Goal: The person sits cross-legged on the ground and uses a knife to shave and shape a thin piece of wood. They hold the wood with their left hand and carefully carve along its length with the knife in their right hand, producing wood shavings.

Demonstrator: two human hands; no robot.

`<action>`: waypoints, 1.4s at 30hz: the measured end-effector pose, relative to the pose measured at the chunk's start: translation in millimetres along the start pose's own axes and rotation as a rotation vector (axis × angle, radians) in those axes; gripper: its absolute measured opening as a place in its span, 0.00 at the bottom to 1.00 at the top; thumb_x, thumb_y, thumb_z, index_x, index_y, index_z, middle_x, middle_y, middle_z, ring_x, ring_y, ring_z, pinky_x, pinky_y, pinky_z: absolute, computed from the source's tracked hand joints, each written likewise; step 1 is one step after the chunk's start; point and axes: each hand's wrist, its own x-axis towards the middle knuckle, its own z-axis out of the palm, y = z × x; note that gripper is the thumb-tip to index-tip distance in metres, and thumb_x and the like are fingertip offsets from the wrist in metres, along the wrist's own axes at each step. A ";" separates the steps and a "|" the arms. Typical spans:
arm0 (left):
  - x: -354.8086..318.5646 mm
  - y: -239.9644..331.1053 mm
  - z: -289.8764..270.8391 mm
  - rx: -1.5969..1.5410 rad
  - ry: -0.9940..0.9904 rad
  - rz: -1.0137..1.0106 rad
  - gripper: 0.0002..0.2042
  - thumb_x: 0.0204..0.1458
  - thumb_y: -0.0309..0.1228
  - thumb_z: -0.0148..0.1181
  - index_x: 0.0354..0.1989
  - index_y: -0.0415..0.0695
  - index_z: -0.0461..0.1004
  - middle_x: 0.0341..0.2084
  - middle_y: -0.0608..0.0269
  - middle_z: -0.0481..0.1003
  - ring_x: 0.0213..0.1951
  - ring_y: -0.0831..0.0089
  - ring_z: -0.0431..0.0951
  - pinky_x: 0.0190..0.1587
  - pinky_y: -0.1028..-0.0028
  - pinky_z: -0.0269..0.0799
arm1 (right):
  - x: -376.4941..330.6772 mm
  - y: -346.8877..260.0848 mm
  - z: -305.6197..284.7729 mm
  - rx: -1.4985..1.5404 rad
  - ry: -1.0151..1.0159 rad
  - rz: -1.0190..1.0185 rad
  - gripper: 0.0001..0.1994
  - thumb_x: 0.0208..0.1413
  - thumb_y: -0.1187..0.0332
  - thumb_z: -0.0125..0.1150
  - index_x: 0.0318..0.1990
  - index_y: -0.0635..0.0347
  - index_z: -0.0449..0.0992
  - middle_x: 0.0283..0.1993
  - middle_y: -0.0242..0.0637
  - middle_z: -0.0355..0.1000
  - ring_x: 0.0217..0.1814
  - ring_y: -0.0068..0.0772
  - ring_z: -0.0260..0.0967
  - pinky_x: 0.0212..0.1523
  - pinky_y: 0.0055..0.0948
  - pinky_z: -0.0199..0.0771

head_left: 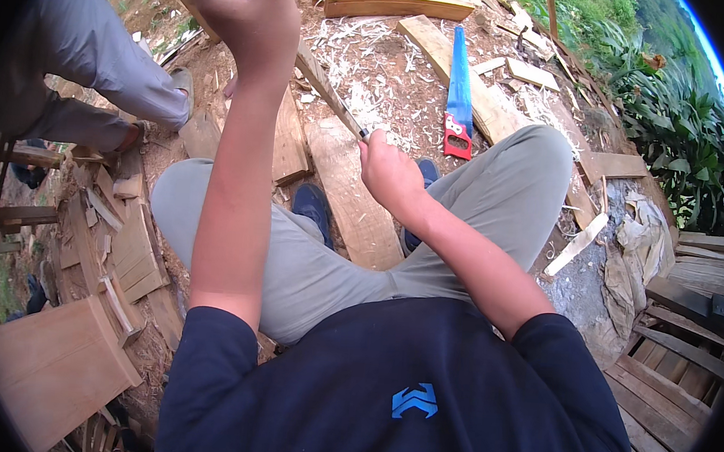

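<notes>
The left hand [246,16] grips the wooden stick [322,80] high to steady it, while the right hand [391,173], fingers closed, draws a knife [354,120] along it.

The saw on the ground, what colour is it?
The saw is blue with a red handle, seen in the head view.

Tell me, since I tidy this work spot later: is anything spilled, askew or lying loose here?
Pale wood shavings are strewn over the dirt beyond the wooden stick that the left hand holds. A handsaw with a blue blade cover lies loose across a plank, and offcuts lie scattered at odd angles. Nothing looks broken.
</notes>
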 end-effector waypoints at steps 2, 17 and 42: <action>4.0 11.5 -4.2 -0.203 -0.144 -0.138 0.08 0.62 0.25 0.53 0.41 0.41 0.58 0.20 0.64 0.64 0.13 0.78 0.67 0.16 0.75 0.65 | 12.3 5.8 -2.0 0.034 0.003 -0.030 0.17 0.71 0.57 0.45 0.43 0.67 0.68 0.36 0.64 0.77 0.38 0.63 0.79 0.36 0.55 0.78; 10.0 0.3 -15.8 -0.153 -0.146 -0.136 0.08 0.62 0.26 0.53 0.39 0.41 0.58 0.18 0.64 0.66 0.15 0.78 0.68 0.18 0.75 0.67 | 7.2 -35.4 -41.3 0.256 0.223 -0.072 0.18 0.71 0.56 0.47 0.42 0.67 0.66 0.32 0.63 0.77 0.37 0.69 0.76 0.40 0.60 0.75; 11.3 4.9 -15.2 -0.110 -0.094 -0.189 0.09 0.60 0.26 0.53 0.36 0.42 0.58 0.16 0.63 0.65 0.14 0.76 0.67 0.17 0.74 0.66 | 18.1 9.7 4.1 -0.011 0.005 -0.054 0.19 0.71 0.55 0.45 0.42 0.66 0.68 0.32 0.62 0.77 0.34 0.64 0.79 0.33 0.57 0.77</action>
